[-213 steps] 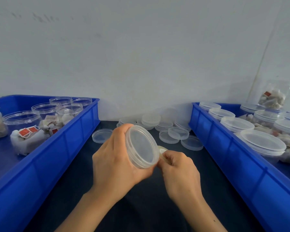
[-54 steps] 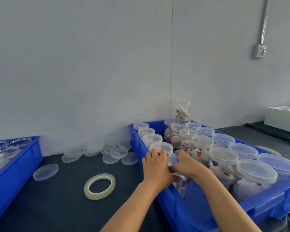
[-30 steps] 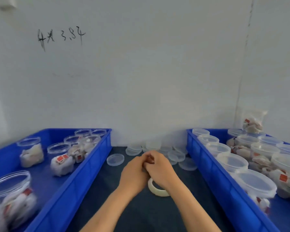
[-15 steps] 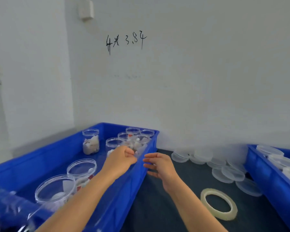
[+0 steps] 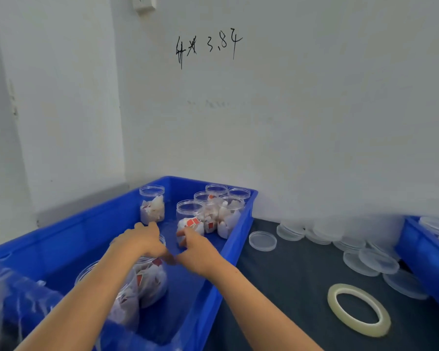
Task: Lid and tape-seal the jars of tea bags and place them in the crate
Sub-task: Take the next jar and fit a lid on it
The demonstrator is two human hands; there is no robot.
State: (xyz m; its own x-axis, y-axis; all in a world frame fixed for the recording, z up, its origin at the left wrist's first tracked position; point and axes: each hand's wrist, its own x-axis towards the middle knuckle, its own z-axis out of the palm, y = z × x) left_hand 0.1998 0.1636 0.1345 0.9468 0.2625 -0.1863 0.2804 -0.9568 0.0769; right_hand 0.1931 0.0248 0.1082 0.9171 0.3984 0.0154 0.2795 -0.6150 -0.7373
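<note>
Both hands reach into the left blue crate (image 5: 236,239) for an unlidded jar of tea bags (image 5: 150,274): the left hand (image 5: 137,243) curls over its rim, the right hand (image 5: 197,248) stays relaxed alongside; lidding likely comes next.

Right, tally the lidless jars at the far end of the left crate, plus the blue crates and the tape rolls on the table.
Lidless jars of tea bags: 6
Blue crates: 2
Tape roll: 1
Total: 9
</note>
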